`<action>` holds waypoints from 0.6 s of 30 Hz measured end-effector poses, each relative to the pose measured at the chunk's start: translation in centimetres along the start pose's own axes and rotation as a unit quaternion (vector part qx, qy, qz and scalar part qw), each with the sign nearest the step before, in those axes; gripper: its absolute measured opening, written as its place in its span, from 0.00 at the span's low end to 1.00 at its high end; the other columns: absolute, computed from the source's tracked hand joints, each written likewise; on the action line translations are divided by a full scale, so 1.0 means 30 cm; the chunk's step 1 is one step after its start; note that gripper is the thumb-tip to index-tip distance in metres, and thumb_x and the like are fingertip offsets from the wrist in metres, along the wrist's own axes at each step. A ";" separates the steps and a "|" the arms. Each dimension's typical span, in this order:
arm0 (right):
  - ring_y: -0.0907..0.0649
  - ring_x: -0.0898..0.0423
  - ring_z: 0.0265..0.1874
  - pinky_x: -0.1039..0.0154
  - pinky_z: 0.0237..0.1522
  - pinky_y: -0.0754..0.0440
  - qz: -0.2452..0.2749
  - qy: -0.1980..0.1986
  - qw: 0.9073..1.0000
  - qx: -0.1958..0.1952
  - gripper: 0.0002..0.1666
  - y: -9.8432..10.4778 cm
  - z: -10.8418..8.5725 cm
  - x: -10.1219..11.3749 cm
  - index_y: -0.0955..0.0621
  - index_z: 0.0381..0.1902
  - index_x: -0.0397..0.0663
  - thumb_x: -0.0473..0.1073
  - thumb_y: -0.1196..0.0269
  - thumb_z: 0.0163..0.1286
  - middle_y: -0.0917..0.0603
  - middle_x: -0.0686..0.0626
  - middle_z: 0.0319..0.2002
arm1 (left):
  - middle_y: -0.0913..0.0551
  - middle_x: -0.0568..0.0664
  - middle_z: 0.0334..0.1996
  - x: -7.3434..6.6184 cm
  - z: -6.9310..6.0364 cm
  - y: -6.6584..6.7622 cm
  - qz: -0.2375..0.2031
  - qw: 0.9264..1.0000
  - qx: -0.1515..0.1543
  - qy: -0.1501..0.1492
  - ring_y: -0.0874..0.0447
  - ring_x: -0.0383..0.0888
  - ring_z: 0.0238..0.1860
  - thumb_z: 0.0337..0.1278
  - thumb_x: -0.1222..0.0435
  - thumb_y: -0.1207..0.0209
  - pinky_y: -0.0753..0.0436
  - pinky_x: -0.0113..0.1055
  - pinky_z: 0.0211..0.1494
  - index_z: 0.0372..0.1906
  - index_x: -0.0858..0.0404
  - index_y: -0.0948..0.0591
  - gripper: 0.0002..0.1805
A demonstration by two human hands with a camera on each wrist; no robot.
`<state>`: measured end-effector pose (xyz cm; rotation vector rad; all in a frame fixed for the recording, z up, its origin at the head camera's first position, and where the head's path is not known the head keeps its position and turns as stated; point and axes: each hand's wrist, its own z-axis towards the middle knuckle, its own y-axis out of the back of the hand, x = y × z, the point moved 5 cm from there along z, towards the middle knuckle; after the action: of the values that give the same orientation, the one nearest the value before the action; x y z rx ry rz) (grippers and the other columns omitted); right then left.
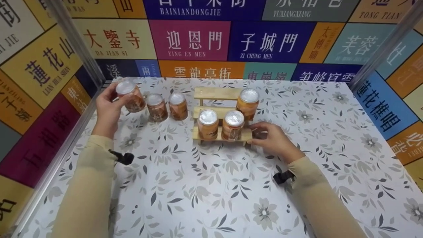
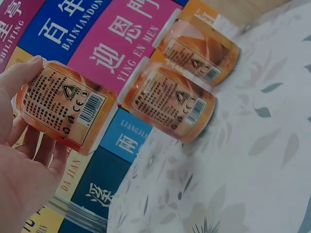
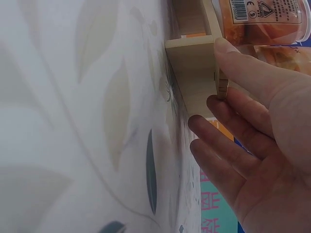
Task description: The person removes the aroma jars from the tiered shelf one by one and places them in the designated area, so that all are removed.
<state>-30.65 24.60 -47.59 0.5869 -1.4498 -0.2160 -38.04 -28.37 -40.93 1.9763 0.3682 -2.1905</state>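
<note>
1. Floral cloth lies before you, lettered panels standing behind; the wooden rack sits at 12 o'clock.
2. Half the jars look settled: two front jars on the lowest step, one upper jar higher, at the rack's 2 o'clock.
3. Three are left off it: two loose jars stand at the rack's 9 o'clock, and the held jar tilts at your 11 o'clock.
4. Your left hand is curled around that held jar.
5. Your right hand, half closed, pinches the lowest step's end at the rack's 4 o'clock between thumb and forefinger, other fingers loose.
</note>
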 end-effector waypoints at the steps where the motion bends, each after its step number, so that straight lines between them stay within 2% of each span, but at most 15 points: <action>1: 0.15 0.39 0.56 0.51 0.65 0.17 0.000 -0.002 1.000 -0.001 0.31 0.000 -0.001 0.000 0.20 0.60 0.34 0.32 0.24 0.59 0.17 0.34 0.55 | 0.23 0.46 0.61 0.009 0.003 0.005 0.003 1.000 -0.003 0.006 0.29 0.42 0.64 0.54 0.66 0.24 0.22 0.25 0.62 0.71 0.59 0.24 0.37; 8: 0.15 0.38 0.56 0.51 0.64 0.17 -0.003 -0.007 1.000 -0.001 0.31 0.000 -0.005 -0.006 0.20 0.60 0.34 0.33 0.24 0.59 0.17 0.34 0.56 | 0.24 0.46 0.59 0.066 0.014 0.013 0.030 0.999 -0.015 0.022 0.31 0.41 0.63 0.58 0.70 0.28 0.24 0.28 0.64 0.73 0.61 0.27 0.37; 12: 0.15 0.40 0.56 0.51 0.64 0.17 -0.004 -0.011 1.000 0.002 0.32 0.000 -0.002 -0.003 0.20 0.60 0.37 0.33 0.24 0.58 0.17 0.36 0.56 | 0.25 0.48 0.63 0.099 0.020 0.015 0.038 0.998 -0.024 0.040 0.32 0.42 0.65 0.57 0.70 0.28 0.26 0.32 0.69 0.72 0.60 0.26 0.37; 18: 0.15 0.40 0.57 0.50 0.65 0.17 -0.010 -0.015 1.000 0.006 0.32 0.002 0.000 -0.001 0.20 0.61 0.38 0.33 0.24 0.59 0.17 0.37 0.56 | 0.28 0.51 0.67 0.140 0.027 0.008 0.055 0.997 -0.017 0.052 0.33 0.44 0.70 0.58 0.70 0.28 0.25 0.35 0.72 0.73 0.59 0.28 0.37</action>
<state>-30.68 24.67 -47.58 0.6106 -1.4765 -0.2326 -39.21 -28.67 -45.05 2.0469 0.2998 -2.0068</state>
